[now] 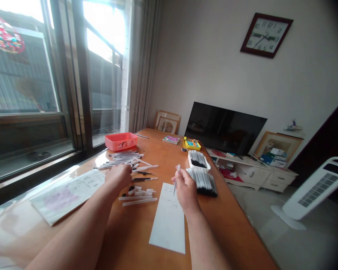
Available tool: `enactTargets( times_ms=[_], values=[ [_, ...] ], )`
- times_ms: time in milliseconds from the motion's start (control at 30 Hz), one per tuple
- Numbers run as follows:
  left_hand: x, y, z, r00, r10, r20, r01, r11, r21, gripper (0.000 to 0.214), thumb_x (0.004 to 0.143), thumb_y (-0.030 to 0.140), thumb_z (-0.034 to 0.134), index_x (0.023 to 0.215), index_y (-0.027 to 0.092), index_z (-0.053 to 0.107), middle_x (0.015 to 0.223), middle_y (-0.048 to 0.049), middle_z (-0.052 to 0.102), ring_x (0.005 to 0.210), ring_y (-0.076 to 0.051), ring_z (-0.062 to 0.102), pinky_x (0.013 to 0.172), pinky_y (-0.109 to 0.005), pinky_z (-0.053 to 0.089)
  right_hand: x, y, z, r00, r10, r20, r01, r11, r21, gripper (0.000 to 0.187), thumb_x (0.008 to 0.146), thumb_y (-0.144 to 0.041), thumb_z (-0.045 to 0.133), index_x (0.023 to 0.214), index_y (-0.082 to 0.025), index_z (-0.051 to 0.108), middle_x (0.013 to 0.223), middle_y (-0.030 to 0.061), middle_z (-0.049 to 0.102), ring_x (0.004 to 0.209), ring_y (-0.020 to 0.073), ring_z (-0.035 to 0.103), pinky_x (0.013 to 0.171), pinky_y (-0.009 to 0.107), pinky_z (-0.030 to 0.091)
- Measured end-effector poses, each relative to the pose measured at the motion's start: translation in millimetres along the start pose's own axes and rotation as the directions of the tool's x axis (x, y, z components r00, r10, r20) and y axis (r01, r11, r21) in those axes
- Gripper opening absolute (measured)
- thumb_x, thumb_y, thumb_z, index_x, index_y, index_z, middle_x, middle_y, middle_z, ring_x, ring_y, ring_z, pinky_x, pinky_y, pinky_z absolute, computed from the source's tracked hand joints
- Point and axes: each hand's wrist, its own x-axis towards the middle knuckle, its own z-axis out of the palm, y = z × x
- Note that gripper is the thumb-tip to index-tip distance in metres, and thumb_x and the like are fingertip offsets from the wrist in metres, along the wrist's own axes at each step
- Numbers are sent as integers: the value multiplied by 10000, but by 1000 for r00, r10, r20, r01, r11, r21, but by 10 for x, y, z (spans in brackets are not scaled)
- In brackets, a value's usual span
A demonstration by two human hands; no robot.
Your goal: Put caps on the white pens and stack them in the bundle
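My right hand [186, 189] is closed round a pen [178, 170] with a pale, see-through barrel, held upright above a strip of white paper [167, 225] bearing faint writing. My left hand [119, 175] reaches among loose pens, its fingers curled down; the fingertips and anything in them are hidden. Just beyond it, a pile of thin pen parts [124, 155] lies on the wooden table. White pen caps [141, 192] and clear barrels [139, 202] lie between the two hands. To the right, bundled clear pens with black ends [202, 182] lie in front of a white tray [207, 165] holding more.
A pink plastic box [121, 141] stands at the far left, and a notebook [70, 195] lies by my left forearm. Toward the back are a small colourful booklet [171, 140] and a yellow box [192, 144]. Past the table's right edge stands a white fan [315, 191].
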Motion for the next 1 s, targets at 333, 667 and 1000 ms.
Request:
enactTargets(
  times_ms=[333, 667, 1000],
  values=[
    [21, 0, -77, 989, -138, 44, 137, 990, 31, 167, 667, 278, 688, 816, 243, 754, 1026, -156, 766, 1073, -403, 643, 912, -495, 399, 0, 4, -6, 1000, -3, 19, 3, 1000, -16, 473, 964, -595, 494, 1148, -219, 714, 758, 20, 682, 734, 192, 626, 681, 281, 461],
    [70, -45, -6, 990, -112, 84, 111, 994, 19, 128, 640, 286, 705, 747, 226, 740, 944, -183, 756, 1018, -417, 656, 913, -524, 402, 11, 4, 6, 1000, -23, 17, 24, 1000, -13, 467, 961, -583, 507, 1166, -222, 720, 750, 19, 687, 732, 197, 652, 686, 287, 482],
    [80, -83, 53, 995, -72, 66, 72, 997, 0, 181, 690, 308, 673, 852, 289, 754, 989, -136, 764, 1008, -389, 654, 879, -481, 420, -5, -12, 8, 999, -26, 21, 26, 1000, 3, 480, 964, -583, 499, 1183, -213, 714, 763, 27, 686, 738, 199, 654, 697, 292, 495]
  ],
)
